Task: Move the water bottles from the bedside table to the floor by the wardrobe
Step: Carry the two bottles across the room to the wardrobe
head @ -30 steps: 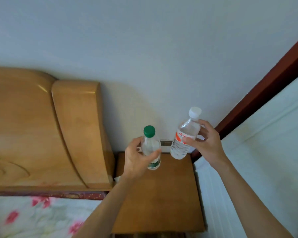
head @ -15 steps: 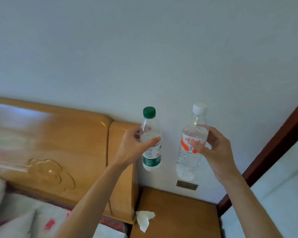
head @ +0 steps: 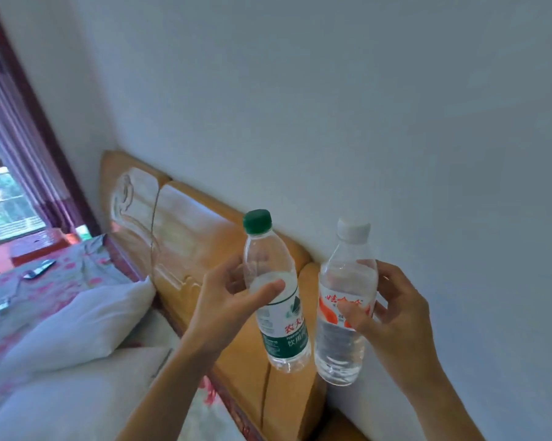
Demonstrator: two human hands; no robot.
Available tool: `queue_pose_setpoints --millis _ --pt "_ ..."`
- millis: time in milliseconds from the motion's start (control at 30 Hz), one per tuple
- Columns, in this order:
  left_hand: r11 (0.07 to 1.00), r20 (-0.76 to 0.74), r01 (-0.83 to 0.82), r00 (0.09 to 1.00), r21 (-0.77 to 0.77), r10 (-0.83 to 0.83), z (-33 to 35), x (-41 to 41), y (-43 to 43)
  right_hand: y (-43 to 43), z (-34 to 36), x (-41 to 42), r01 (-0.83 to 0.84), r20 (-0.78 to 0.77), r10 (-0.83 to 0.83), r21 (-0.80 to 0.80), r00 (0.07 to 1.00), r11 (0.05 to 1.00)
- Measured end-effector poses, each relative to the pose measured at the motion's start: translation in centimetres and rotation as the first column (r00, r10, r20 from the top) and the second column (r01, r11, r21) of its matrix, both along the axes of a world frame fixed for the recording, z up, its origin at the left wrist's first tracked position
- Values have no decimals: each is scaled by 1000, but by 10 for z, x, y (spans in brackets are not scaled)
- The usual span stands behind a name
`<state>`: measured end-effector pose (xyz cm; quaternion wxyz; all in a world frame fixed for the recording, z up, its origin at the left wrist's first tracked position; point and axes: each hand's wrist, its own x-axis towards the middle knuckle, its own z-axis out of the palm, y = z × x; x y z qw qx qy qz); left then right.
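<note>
Aloft, 2 bottles, green-cap bottle [head: 274, 300] left hand [head: 227, 308], white-cap bottle [head: 344, 316] right hand [head: 392, 316]

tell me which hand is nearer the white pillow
Left. The left hand, holding the green-capped bottle, is just right of the white pillow; the right hand, holding the white-capped bottle, is farther right.

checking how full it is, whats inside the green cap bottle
The green-capped bottle is clear at the top; the left hand and the label hide most of the rest, so no water line shows.
</note>
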<state>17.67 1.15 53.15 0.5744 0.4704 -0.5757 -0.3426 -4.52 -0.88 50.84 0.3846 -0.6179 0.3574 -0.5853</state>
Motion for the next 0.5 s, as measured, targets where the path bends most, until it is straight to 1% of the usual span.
queue_pose_setpoints --millis 67,200,333,500 --pt "994 -10 -111 994 -26 111 4 19 14 -6 6 19 -87 -5 87 0 996 996" --pt "950 53 -312 949 -5 312 19 59 48 -8 23 65 -244 24 245 -20 969 969" --pt "853 139 -521 846 11 515 34 98 94 1 43 110 -406 -39 404 -90 914 909" --pt "744 157 -668 736 9 658 56 136 158 24 70 163 -565 -33 566 -139 823 813"
